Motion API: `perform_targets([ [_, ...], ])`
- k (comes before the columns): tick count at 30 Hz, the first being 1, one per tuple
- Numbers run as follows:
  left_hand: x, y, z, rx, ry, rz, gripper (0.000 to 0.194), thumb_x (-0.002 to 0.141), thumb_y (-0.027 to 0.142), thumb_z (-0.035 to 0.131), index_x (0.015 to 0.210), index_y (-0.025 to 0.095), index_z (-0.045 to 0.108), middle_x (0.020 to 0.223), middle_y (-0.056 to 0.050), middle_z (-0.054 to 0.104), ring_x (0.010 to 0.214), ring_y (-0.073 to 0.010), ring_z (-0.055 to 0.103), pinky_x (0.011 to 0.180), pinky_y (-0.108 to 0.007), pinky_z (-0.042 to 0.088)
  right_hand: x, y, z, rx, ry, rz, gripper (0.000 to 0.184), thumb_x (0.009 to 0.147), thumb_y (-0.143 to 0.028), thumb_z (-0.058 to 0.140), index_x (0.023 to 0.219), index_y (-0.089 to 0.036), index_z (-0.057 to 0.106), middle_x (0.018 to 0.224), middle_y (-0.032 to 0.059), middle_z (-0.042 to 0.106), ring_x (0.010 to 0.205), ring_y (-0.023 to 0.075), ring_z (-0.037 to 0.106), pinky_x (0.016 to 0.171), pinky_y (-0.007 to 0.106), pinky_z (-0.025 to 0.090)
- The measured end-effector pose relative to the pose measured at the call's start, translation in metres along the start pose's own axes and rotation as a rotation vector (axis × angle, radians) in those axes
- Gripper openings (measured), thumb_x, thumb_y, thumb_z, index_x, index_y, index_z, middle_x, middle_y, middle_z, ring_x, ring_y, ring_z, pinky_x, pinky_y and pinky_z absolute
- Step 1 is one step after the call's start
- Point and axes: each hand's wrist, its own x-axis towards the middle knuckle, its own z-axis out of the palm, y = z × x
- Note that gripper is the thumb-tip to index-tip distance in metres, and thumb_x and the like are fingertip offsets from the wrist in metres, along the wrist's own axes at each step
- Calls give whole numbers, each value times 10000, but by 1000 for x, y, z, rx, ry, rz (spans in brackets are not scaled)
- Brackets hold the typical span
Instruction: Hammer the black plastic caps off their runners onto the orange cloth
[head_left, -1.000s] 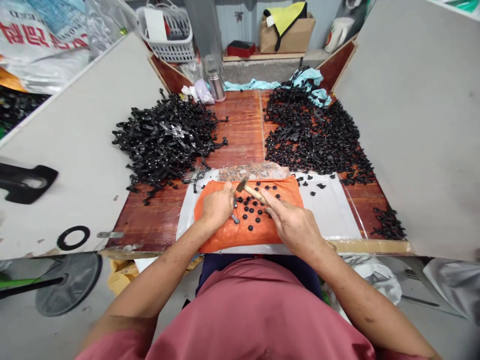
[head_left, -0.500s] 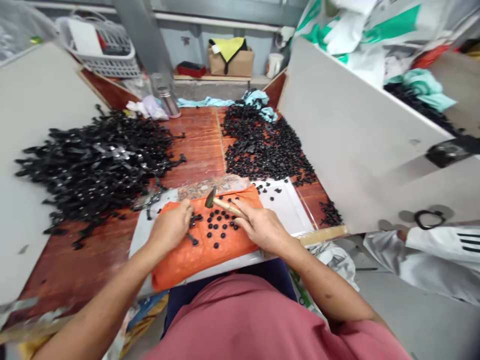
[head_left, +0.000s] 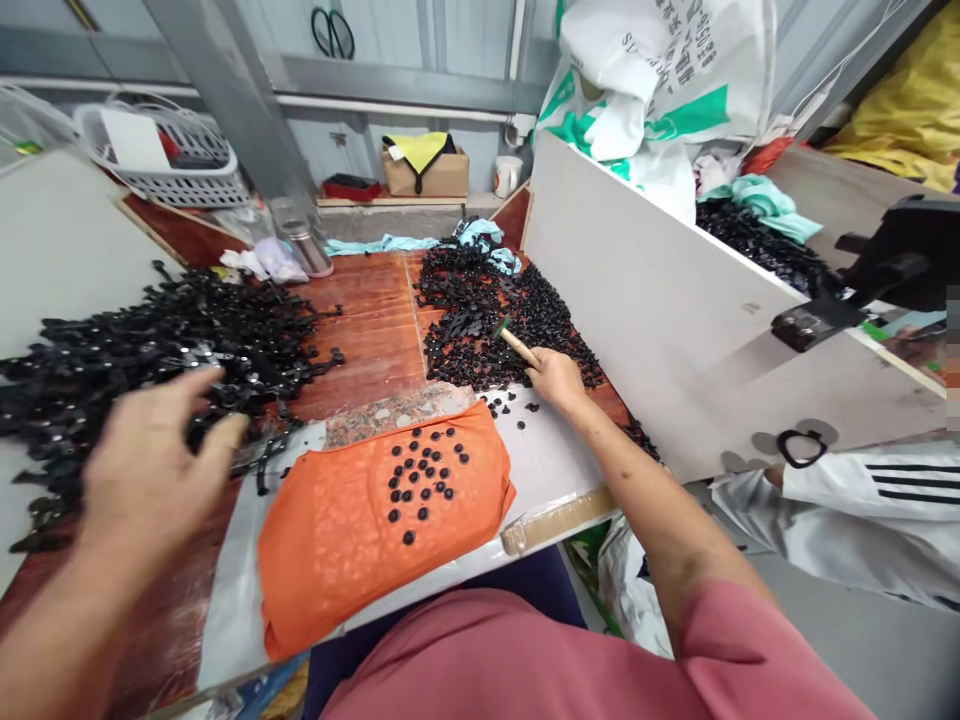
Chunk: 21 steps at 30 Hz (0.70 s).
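Note:
My left hand (head_left: 161, 450), blurred by motion, is over the near side of a heap of black strap-like pieces (head_left: 202, 340). Its thumb and fingers are apart, and nothing shows between them. My right hand (head_left: 556, 378) grips the wooden handle of a small hammer (head_left: 517, 346). The hammer's head reaches over a spread of small black knobbed parts (head_left: 480, 335). Between my hands lies an orange cloth-covered pad (head_left: 322, 530). Several black round buttons (head_left: 409, 537) sit on the pad's right half, and no strap piece is seen there.
A speckled stone slab (head_left: 409, 410) lies behind the pad. Pale partition boards (head_left: 622, 290) flank the table. A steel flask (head_left: 306, 240), a grey basket (head_left: 180, 185) and a mug (head_left: 508, 176) stand at the back. A black bracket (head_left: 817, 320) is clamped to the right board.
My left hand has left the pad and moved left to the strap heap; the straps beside it on the pad are gone. My right hand has carried the hammer off the pad, back and right.

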Motion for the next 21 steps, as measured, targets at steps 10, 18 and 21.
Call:
perform_targets([
  [10, -43, 46, 63, -224, -195, 273, 272, 1010, 371, 449, 1138, 273, 668, 1116, -66, 720, 1081, -261, 679, 978, -406, 551, 5, -11, -8, 274, 258, 45, 295, 964, -374, 537, 988, -180, 758, 868, 56, 745, 800, 193, 635, 755, 281, 443],
  [18, -28, 114, 64, -208, -117, 377, 330, 1021, 311, 449, 1268, 224, 651, 1233, -110, 698, 1171, -289, 614, 1058, -455, 485, -46, -41, -33, 779, 303, 30, 316, 897, -448, 639, 1007, -170, 740, 812, 14, 743, 469, 96, 476, 466, 240, 390],
  [21, -19, 131, 71, -238, -213, 383, 347, 1019, 289, 445, 1281, 192, 651, 1218, -118, 697, 1143, -280, 615, 1038, -446, 487, -50, -49, -33, 1164, 263, 173, 250, 787, -356, 778, 948, -174, 715, 751, -19, 718, 422, 61, 401, 397, 214, 319],
])
